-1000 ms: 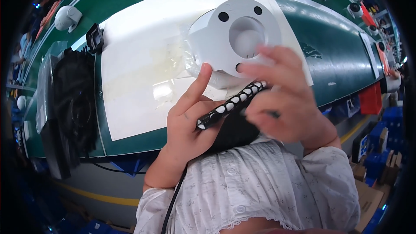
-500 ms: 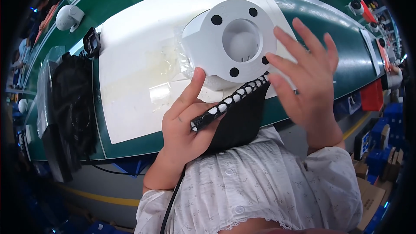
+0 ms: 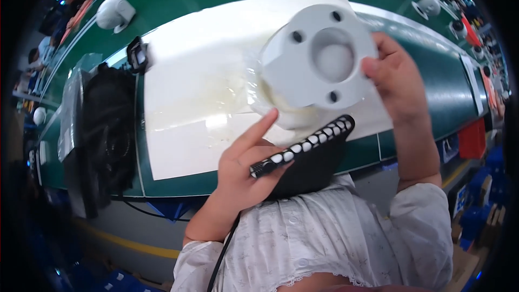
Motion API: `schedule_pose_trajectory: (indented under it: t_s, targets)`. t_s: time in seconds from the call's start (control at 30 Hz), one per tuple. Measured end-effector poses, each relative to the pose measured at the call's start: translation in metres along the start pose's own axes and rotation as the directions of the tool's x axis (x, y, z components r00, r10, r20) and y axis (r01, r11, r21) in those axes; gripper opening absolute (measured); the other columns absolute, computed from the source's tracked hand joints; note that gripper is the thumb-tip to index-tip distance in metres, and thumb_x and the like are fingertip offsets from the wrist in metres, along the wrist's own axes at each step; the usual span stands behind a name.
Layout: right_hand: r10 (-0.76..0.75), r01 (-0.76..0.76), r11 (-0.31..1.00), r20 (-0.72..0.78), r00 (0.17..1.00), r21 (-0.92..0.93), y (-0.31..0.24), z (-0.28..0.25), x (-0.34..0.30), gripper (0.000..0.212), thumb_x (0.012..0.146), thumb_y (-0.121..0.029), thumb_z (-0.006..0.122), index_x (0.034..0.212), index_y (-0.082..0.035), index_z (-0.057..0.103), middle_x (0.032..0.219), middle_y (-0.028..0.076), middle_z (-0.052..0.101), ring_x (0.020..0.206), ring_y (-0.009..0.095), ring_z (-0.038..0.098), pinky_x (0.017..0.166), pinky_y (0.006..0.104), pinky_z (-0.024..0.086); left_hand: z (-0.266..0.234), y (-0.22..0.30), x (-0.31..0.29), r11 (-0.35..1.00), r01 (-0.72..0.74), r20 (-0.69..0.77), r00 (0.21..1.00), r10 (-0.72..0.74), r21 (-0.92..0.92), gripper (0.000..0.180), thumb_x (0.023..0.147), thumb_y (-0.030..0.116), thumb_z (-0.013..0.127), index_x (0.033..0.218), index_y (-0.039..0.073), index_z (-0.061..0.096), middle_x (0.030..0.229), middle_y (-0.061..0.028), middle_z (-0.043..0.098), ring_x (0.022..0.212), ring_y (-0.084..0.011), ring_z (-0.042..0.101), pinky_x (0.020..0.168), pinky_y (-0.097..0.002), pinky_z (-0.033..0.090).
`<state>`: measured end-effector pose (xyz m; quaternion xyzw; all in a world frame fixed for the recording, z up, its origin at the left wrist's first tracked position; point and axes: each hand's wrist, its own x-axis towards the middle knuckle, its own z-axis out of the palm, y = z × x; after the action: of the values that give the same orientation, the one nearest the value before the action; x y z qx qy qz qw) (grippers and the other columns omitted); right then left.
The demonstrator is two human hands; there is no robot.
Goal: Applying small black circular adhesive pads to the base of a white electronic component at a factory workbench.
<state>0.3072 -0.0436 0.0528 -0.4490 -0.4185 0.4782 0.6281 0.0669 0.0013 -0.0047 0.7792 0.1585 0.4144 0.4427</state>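
Note:
My left hand [image 3: 248,173] is closed on a black sheet [image 3: 311,170] with white rounds along its near-upright edge, like a sheet of stick-on pads. Its index finger points out toward the white plastic housing [image 3: 286,65], without clearly touching it. My right hand [image 3: 400,84] grips the right rim of this housing, thumb on its upper face. The housing is blurred and shows a round opening with a pale dome inside. Three dark round spots are visible around the opening; the area under my right fingers is hidden. Clear plastic wrap [image 3: 253,84] lies against its left side.
A white board [image 3: 184,130] covers much of the green table [image 3: 438,70]. Black bags [image 3: 111,130] and a small black bracket [image 3: 137,55] lie to the left. White dome cameras [image 3: 114,13] stand further back. A red bin [image 3: 472,139] is at the right, beyond the table edge.
My right hand was open with fingers spread beside the housing; now it has taken hold of the rim. The housing looks turned and tilted. My left hand keeps the sheet.

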Motion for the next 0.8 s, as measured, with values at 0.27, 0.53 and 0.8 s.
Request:
schedule_pose_trajectory:
  t_s: [0.27,0.53,0.8]
  targets:
    - [-0.627,0.076,-0.291,0.25,0.738,-0.954,0.039,-0.088,0.158,0.017,0.074,-0.012,0.056,0.09,-0.008,0.053,0.08,0.006,0.057,0.078,0.018,0.055,0.068,0.0322,0.041,-0.007,0.006,0.002,0.997,0.083,0.033,0.996,-0.083,-0.008,0.021,0.063,0.001,0.068,0.083,0.002,0.06,0.114,-0.0199,0.05,0.073,-0.023,0.061,0.062,-0.0265,0.047]
    - [-0.255,-0.289,-0.537,-0.174,0.951,-0.792,0.071,-0.144,0.214,0.028,0.085,-0.032,0.042,0.094,-0.009,0.056,0.091,0.008,0.055,0.092,0.02,0.051,0.076,0.0364,0.038,-0.01,0.002,-0.003,0.981,0.175,0.1,0.981,-0.167,-0.083,0.023,0.063,-0.002,0.068,0.082,0.002,0.057,0.112,-0.0181,0.052,0.076,-0.0214,0.06,0.065,-0.0275,0.047]
    - [-0.348,0.038,-0.188,0.102,0.932,-0.981,0.096,-0.139,0.16,0.037,0.086,-0.032,0.042,0.109,-0.004,0.05,0.119,0.014,0.046,0.112,0.029,0.041,0.092,0.0409,0.03,-0.007,0.012,0.004,0.926,0.366,0.098,0.929,-0.357,-0.09,0.013,0.067,0.003,0.066,0.075,0.0,0.057,0.111,-0.0135,0.054,0.095,-0.0242,0.055,0.079,-0.0295,0.042]
